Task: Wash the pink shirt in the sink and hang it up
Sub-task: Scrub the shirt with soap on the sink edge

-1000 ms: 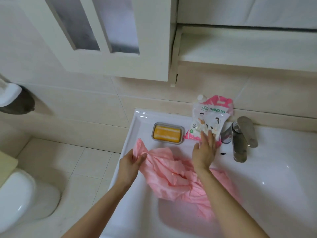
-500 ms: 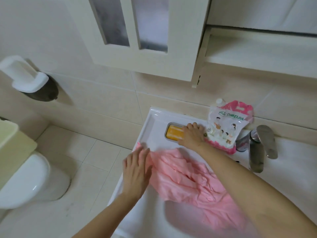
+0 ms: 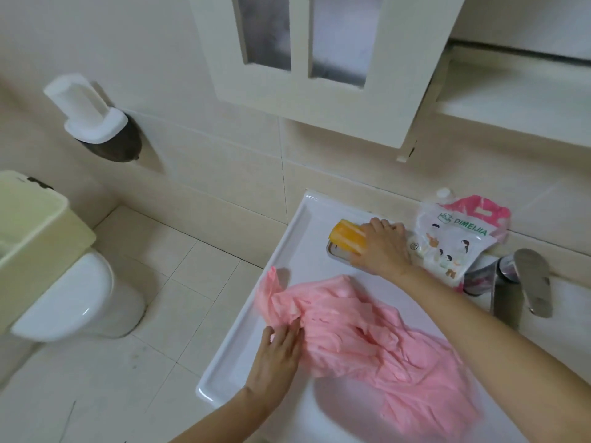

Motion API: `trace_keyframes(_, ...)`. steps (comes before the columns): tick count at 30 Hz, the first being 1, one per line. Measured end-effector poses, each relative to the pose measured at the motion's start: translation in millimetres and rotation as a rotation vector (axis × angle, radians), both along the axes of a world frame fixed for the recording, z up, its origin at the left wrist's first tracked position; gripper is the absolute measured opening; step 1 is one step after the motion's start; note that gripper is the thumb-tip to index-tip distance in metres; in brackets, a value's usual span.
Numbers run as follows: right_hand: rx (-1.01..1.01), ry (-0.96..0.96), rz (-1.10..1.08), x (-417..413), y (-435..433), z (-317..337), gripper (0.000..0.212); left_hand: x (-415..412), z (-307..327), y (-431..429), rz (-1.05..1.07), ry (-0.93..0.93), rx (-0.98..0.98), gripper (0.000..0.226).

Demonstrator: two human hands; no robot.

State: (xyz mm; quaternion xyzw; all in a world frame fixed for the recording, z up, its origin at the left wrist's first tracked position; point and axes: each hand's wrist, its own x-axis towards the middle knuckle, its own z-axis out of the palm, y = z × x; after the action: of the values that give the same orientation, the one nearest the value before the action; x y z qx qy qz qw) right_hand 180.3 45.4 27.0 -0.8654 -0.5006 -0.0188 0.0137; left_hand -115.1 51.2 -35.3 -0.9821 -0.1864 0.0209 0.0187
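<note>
The wet pink shirt (image 3: 358,337) lies crumpled across the white sink's (image 3: 256,302) left rim and trails down into the basin. My left hand (image 3: 276,356) rests on the shirt's left edge with the fingers fairly straight. My right hand (image 3: 382,247) grips the orange soap bar (image 3: 347,238), tilted up out of its metal soap dish (image 3: 335,254) at the sink's back left corner.
A pink and white detergent pouch (image 3: 457,238) leans on the wall behind the chrome faucet (image 3: 518,286). A white cabinet (image 3: 319,59) hangs above the sink. A toilet (image 3: 70,295) and a wall-mounted dispenser (image 3: 92,119) are at the left, over tiled floor.
My right hand went from the pouch to the soap dish and lifted the orange bar up on its edge. My left hand flattened onto the shirt's edge. The view swung left.
</note>
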Motion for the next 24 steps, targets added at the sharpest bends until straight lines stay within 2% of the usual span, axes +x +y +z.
trace_keyframes(2, 0.240, 0.000, 0.108, -19, -12, 0, 0.069, -7, -3, -5, 0.039, -0.009, -0.027, 0.052)
trace_keyframes(4, 0.296, 0.060, 0.334, -52, -24, -8, 0.063, -13, -2, -11, 0.052, 0.020, -0.054, 0.059)
trace_keyframes(7, 0.179, 0.048, 0.714, -102, -34, -35, 0.056, -21, -7, -17, 0.051, 0.040, -0.060, 0.055)
trace_keyframes(9, 0.024, -0.027, 0.813, -115, -32, -57, 0.050, -23, -10, -19, 0.072, 0.044, -0.087, 0.058)
trace_keyframes(13, -0.122, -0.066, 0.619, -101, -5, -62, 0.053, -23, -3, -21, 0.062, 0.080, -0.122, 0.063)
trace_keyframes(15, -0.066, -0.014, 0.473, -89, 0, -58, 0.068, -22, 2, -21, 0.081, 0.086, -0.153, 0.062)
trace_keyframes(16, -0.003, 0.005, 0.432, -88, -4, -52, 0.067, -22, 3, -20, 0.093, 0.088, -0.167, 0.064)
trace_keyframes(18, 0.150, 0.008, 0.490, -95, -19, -50, 0.057, -23, 4, -20, 0.100, 0.056, -0.163, 0.062)
trace_keyframes(21, 0.116, -0.064, 0.702, -121, -44, -57, 0.055, -22, 3, -21, 0.118, 0.058, -0.148, 0.064)
trace_keyframes(22, 0.100, -0.083, 0.710, -122, -44, -62, 0.061, -23, 2, -21, 0.117, 0.067, -0.147, 0.065)
trace_keyframes(24, 0.079, -0.129, 0.572, -113, -29, -68, 0.073, -24, 2, -21, 0.118, 0.075, -0.148, 0.060)
